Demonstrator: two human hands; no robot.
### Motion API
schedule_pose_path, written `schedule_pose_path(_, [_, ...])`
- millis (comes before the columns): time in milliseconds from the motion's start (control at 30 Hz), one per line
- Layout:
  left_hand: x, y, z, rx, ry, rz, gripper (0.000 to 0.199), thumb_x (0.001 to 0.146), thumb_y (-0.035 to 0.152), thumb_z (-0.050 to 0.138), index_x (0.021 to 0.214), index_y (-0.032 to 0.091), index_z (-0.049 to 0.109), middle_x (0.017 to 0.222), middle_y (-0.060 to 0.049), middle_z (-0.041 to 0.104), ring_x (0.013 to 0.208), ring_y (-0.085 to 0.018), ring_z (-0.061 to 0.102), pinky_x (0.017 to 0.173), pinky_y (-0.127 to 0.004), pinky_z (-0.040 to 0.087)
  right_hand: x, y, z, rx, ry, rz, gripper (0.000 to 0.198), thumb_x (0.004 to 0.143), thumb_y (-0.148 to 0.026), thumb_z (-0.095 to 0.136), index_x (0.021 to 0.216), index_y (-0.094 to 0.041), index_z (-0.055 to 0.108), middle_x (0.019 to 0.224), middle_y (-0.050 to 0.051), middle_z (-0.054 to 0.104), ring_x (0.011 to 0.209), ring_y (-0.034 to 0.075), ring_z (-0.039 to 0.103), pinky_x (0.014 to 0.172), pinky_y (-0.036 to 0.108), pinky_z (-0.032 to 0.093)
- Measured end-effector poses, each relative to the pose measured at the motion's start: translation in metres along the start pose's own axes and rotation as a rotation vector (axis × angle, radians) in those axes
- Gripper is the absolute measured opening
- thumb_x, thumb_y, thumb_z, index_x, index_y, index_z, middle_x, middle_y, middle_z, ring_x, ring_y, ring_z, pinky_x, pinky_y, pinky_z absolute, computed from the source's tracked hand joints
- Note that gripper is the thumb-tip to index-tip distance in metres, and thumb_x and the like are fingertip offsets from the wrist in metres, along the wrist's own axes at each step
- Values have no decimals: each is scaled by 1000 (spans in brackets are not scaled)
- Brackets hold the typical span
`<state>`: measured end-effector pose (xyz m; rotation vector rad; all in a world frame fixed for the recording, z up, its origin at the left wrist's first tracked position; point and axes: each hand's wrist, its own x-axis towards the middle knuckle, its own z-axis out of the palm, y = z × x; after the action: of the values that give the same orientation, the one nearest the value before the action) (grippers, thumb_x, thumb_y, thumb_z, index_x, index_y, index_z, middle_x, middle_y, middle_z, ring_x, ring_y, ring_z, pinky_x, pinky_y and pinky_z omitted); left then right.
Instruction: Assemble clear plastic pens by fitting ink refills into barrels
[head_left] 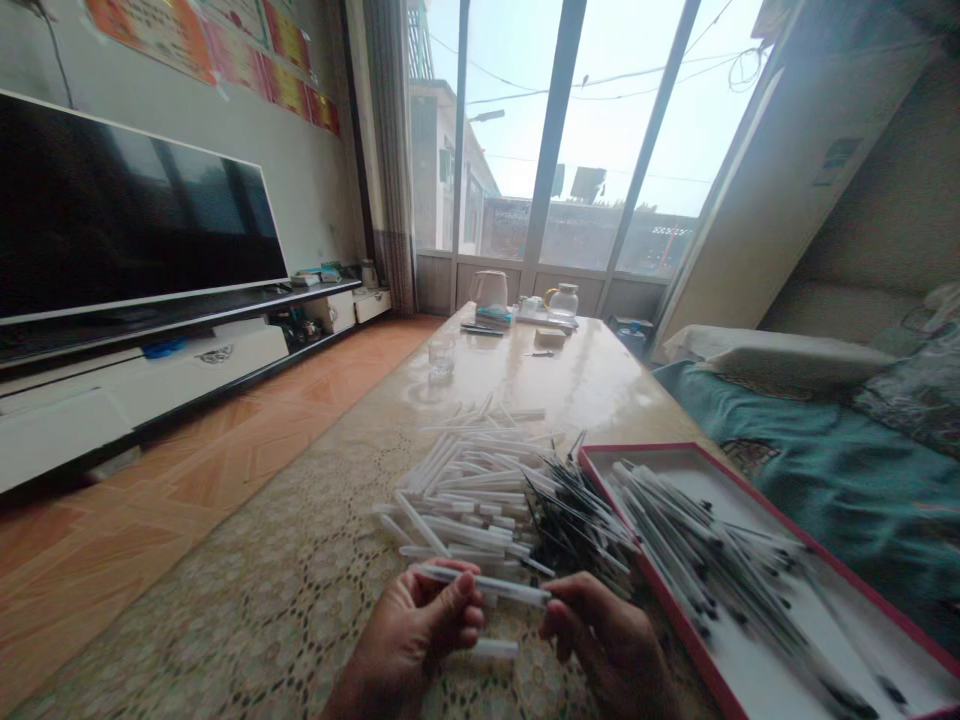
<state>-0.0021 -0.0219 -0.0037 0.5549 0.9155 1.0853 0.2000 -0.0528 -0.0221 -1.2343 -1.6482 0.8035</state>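
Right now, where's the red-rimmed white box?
Head view, lower right: the red-rimmed white box sits on the patterned beige table, right of the thin black rods and the right hand.

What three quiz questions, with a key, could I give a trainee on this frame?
1. Multiple choice: what spans from the left hand to the right hand? A) a black remote; B) a slim, translucent white plastic tube; C) a brown paper cup.
2. True or false: the loose pile of white plastic tubes lies outside the shallow, white-floored box with a red rim.
3. Open: what colour is the handle of the clear, rounded jug at the far end of the patterned, pale table?

Key: 1. B; 2. True; 3. Yellow.
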Motion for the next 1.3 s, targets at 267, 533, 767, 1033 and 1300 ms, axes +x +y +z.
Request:
schedule_pose_path(267, [2, -2, -4, 15, -67, 13, 33, 53, 31, 91, 72, 12, 72, 56, 0, 69, 47, -8, 60, 46, -16, 47, 0, 6, 4, 17, -20, 119, 43, 97, -48, 37, 74, -19, 58, 56, -1, 58, 42, 11, 51, 43, 20, 38])
schedule_pose_path(533, [5, -5, -7, 17, -55, 22, 32, 56, 30, 90, 75, 12, 72, 57, 0, 70, 49, -8, 61, 48, -16, 48, 0, 4, 5, -3, 14, 110, 31, 93, -48, 46, 91, -19, 58, 66, -1, 58, 51, 13, 50, 48, 20, 39])
schedule_pose_path(767, [3, -2, -3, 34, -42, -5, 34, 53, 31, 92, 72, 11, 71, 55, 0, 69, 47, -8, 60, 47, -16, 48, 2, 1, 1, -118, 12, 11, 43, 97, -43, 37, 66, -20, 54, 55, -2, 54, 48, 12, 50, 49, 21, 38])
schedule_pose_path(1033, [4, -2, -5, 20, -52, 0, 33, 53, 30, 91, 72, 12, 72, 55, 0, 69, 47, -8, 60, 46, -15, 47, 1, 5, 4, -149, 38, 8, 36, 97, -42, 40, 75, -21, 58, 59, -2, 59, 51, 13, 54, 51, 20, 38])
schedule_pose_path(1300, [2, 1, -2, 21, -40, 8, 32, 53, 30, 91, 72, 12, 72, 57, 0, 69, 49, -8, 60, 49, -16, 48, 2, 5, 0, -151, -59, 24, 27, 95, -41, 45, 95, -18, 59, 67, 0, 65, 56, 14, 60, 52, 20, 41])
